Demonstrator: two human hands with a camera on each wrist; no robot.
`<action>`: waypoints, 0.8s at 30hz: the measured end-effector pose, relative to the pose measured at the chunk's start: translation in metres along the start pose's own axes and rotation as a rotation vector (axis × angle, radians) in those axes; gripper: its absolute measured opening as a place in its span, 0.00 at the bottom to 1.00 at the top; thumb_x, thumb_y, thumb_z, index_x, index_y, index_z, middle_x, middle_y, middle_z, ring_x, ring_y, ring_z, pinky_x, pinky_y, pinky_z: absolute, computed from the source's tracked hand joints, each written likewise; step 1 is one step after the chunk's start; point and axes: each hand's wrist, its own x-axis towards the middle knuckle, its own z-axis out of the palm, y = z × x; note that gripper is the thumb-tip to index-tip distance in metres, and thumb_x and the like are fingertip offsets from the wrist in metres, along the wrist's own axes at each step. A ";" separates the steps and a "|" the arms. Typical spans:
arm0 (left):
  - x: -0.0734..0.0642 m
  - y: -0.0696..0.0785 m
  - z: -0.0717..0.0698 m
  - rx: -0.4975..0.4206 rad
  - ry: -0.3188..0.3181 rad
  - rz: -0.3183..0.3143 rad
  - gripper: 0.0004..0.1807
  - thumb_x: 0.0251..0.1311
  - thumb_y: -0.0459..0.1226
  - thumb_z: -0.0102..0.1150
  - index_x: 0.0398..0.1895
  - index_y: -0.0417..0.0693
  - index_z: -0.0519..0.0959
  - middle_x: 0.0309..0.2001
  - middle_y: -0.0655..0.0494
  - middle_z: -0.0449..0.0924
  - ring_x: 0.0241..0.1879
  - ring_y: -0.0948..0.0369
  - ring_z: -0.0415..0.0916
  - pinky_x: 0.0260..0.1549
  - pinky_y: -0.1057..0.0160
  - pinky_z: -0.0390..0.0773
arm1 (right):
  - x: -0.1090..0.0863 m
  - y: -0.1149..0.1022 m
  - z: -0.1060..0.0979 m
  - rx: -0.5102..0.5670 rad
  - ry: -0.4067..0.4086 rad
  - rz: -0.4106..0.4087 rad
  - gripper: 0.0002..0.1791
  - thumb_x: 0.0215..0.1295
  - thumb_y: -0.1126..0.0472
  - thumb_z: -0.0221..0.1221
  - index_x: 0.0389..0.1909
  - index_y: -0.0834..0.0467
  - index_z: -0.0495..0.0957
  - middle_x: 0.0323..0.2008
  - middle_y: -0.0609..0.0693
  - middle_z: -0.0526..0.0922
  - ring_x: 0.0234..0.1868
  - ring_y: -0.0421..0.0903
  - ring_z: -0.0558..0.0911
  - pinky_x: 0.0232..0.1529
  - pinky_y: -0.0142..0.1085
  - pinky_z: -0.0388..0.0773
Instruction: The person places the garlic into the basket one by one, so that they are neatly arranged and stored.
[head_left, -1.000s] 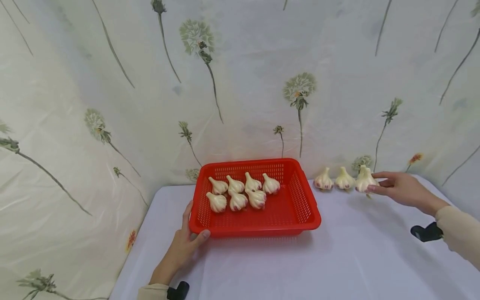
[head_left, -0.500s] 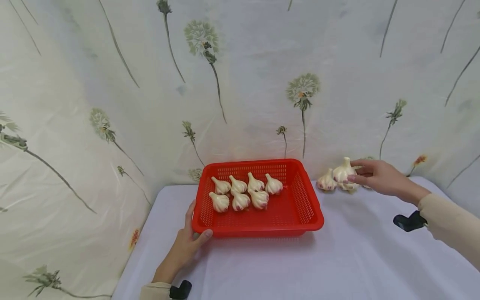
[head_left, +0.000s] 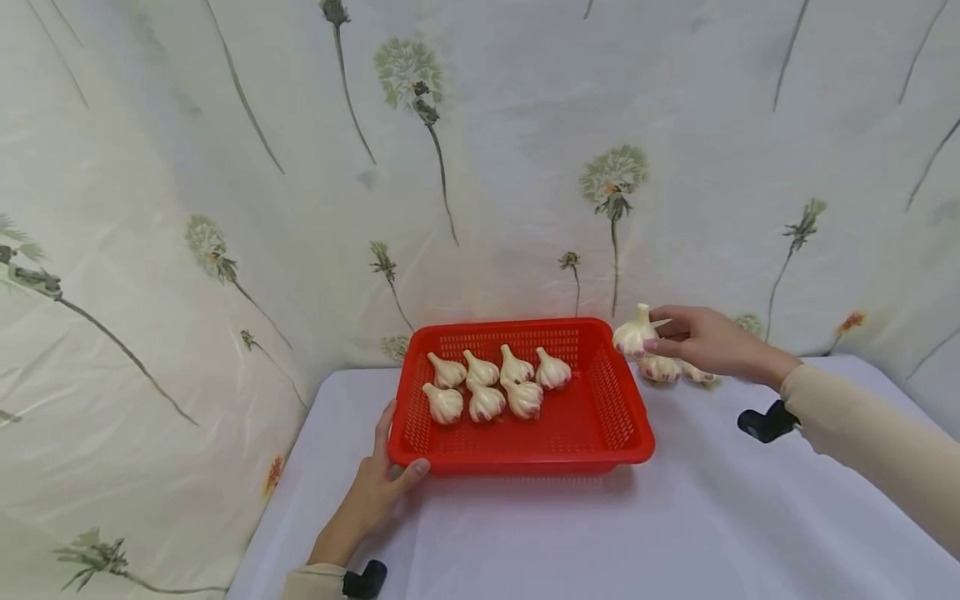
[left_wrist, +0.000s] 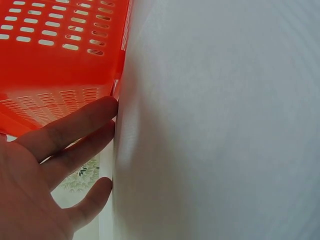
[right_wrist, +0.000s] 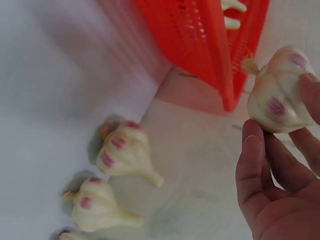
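In the head view my right hand [head_left: 701, 340] pinches a garlic bulb [head_left: 634, 337] between thumb and fingers, neck up. It hangs just past the right rim of the red plastic basket [head_left: 517, 457]; the right wrist view shows the same bulb [right_wrist: 280, 95] at my fingertips. My left hand [head_left: 375, 487] holds the basket's front left corner, thumb on the rim and fingers along the side. From the left wrist, the fingers [left_wrist: 75, 125] reach beneath the rim down to the tablecloth. Inside the basket, several garlic bulbs [head_left: 486, 403] lie in two rows towards the left.
More garlic bulbs [right_wrist: 127, 150] stand in a row on the white tablecloth [head_left: 525, 542], right of the basket and partly hidden behind my right hand in the head view. A dandelion-print curtain [head_left: 510, 208] rises right behind the table's back edge.
My right hand has lifted a garlic bulb from the row's right end and carried it left, over the other bulbs, to the basket's right rim. The left hand keeps its place at the basket.
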 end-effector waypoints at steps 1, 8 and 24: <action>0.000 0.000 0.000 -0.002 0.001 0.005 0.51 0.58 0.57 0.63 0.77 0.82 0.38 0.59 0.54 0.79 0.50 0.57 0.78 0.48 0.46 0.79 | 0.002 -0.004 0.002 0.005 -0.002 -0.005 0.39 0.67 0.40 0.58 0.70 0.61 0.64 0.59 0.67 0.78 0.57 0.64 0.79 0.49 0.53 0.81; 0.000 0.000 0.000 -0.008 -0.004 0.002 0.51 0.58 0.58 0.62 0.76 0.83 0.38 0.60 0.58 0.78 0.55 0.56 0.77 0.49 0.46 0.80 | 0.023 -0.024 0.019 0.013 -0.006 -0.049 0.37 0.63 0.38 0.62 0.64 0.58 0.71 0.53 0.61 0.83 0.52 0.56 0.83 0.47 0.49 0.82; 0.000 0.000 0.000 -0.004 -0.008 -0.010 0.52 0.57 0.58 0.63 0.76 0.84 0.38 0.58 0.58 0.80 0.51 0.57 0.78 0.45 0.52 0.82 | 0.064 -0.038 0.059 0.013 -0.052 0.016 0.32 0.60 0.43 0.66 0.58 0.60 0.76 0.42 0.52 0.85 0.37 0.49 0.83 0.38 0.39 0.80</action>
